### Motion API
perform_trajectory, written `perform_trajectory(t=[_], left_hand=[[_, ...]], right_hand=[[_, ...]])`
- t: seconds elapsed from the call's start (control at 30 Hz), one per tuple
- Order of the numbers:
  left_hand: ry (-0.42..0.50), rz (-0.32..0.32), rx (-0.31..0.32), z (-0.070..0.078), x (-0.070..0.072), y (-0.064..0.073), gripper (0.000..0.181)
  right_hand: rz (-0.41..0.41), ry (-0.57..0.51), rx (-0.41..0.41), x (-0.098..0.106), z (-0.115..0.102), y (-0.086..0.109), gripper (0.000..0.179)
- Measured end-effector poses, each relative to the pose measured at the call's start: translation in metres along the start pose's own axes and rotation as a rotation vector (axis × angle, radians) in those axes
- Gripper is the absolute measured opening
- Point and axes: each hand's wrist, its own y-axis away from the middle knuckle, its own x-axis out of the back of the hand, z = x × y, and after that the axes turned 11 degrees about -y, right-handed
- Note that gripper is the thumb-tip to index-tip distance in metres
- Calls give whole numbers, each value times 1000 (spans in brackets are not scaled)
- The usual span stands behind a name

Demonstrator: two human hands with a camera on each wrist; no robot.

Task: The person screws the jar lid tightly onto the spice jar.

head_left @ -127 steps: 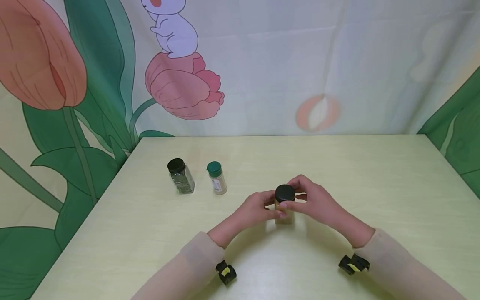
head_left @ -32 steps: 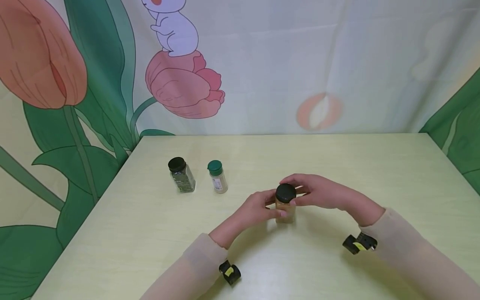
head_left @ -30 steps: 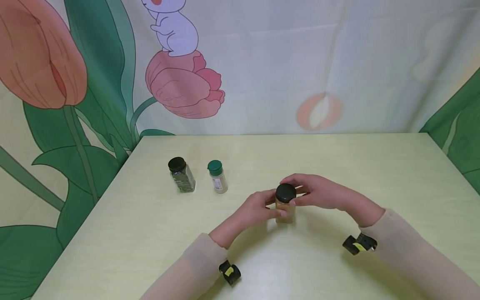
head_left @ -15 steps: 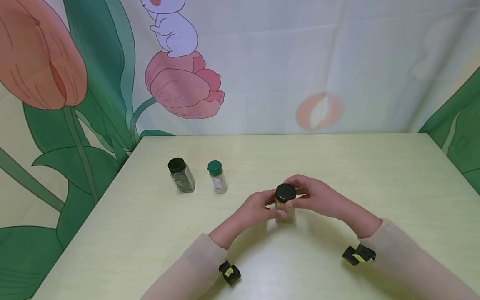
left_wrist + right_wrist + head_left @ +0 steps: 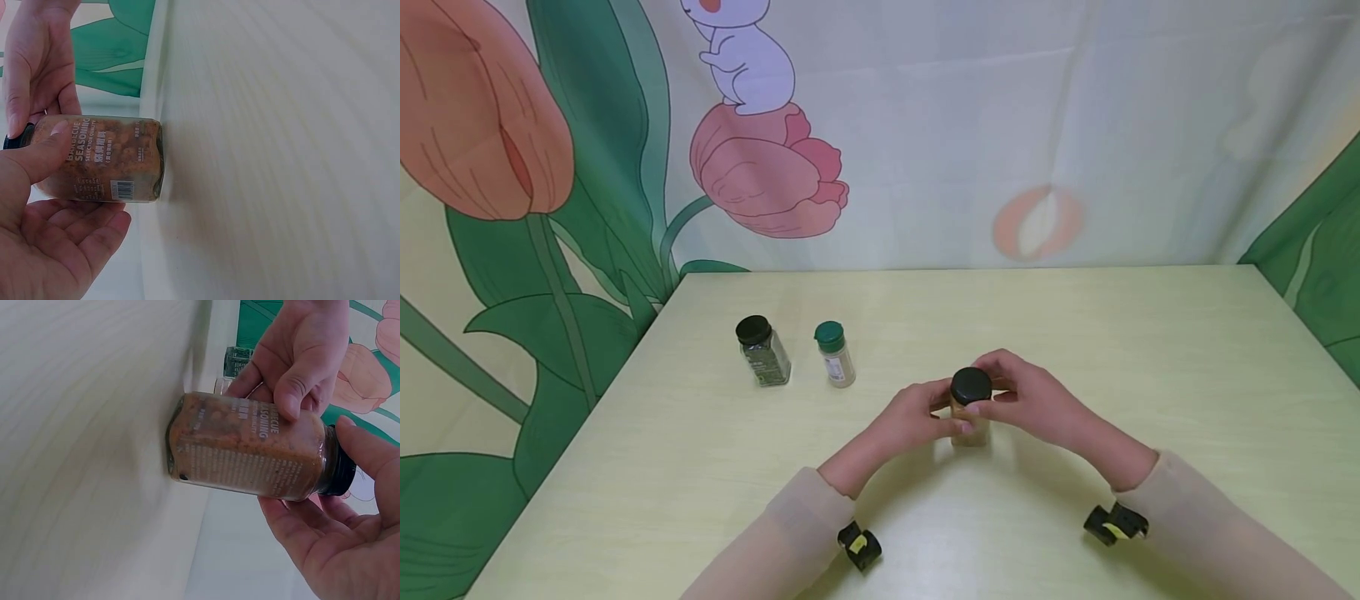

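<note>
A square glass jar of barbecue seasoning (image 5: 112, 156), full of orange-brown powder, stands upright on the table. Its black lid (image 5: 971, 386) sits on top. My left hand (image 5: 913, 421) holds the jar's body, with the thumb (image 5: 59, 140) across the label side and the fingers round the opposite side. From the other side, my right hand (image 5: 1033, 400) grips at the lid; its thumb (image 5: 359, 440) lies against the lid's edge and the fingers reach round the far side. Whether the lid is loose cannot be seen.
Further back on the left stand a black-lidded jar of green herbs (image 5: 765, 357) and a smaller green-capped shaker (image 5: 835, 357). The pale wooden table (image 5: 1112, 333) ends at a printed curtain (image 5: 925, 150). A small black camera sits on each wrist.
My right hand has turned about the lid, its wrist and forearm swinging down toward me since a second ago. The left hand and the jar have stayed in place.
</note>
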Motion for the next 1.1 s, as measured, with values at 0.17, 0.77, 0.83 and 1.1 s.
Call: perform_trajectory(t=[0.17, 0.77, 0.83, 1.1], left_hand=[[5, -2, 11, 2, 1, 1, 49], [7, -15, 31, 3, 2, 1, 52], [8, -15, 29, 4, 2, 1, 52], [3, -17, 23, 4, 2, 1, 52]], right_hand=[[-26, -10, -7, 3, -1, 0, 48], [-392, -30, -180, 44, -14, -24, 65], [-395, -27, -174, 43, -15, -25, 63], [-385, -43, -151, 39, -16, -21, 50]])
